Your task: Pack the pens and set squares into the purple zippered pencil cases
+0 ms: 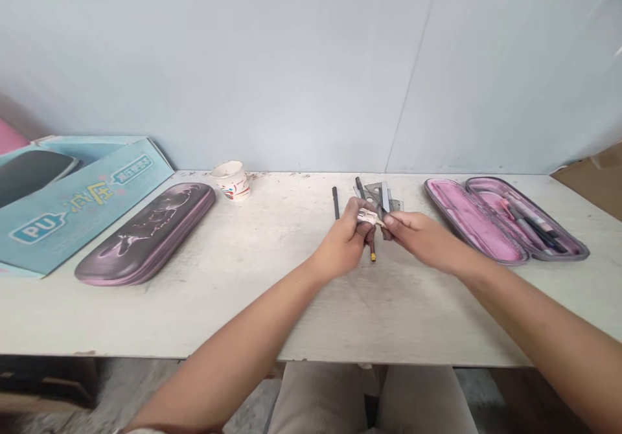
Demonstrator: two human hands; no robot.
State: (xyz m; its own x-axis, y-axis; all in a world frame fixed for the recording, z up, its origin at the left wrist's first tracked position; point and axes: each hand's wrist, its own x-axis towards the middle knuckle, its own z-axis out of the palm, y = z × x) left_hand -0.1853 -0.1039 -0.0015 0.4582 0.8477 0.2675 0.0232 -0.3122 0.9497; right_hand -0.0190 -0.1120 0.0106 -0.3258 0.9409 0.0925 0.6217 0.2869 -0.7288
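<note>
My left hand (346,239) and my right hand (413,233) meet over the middle of the white table (272,278). Both are closed around a small whitish object (368,216) held between their fingertips; I cannot make out what it is. A pencil with a yellow tip (372,252) lies under my hands. Just behind them lie grey transparent set squares and a ruler (381,195), and a dark pen (335,202) lies to the left of those.
An open pink-lined pencil case (473,220) with pens in it lies at the right. A closed purple pencil case (146,233) lies at the left beside a blue box (72,194). A paper cup (232,179) stands near the wall.
</note>
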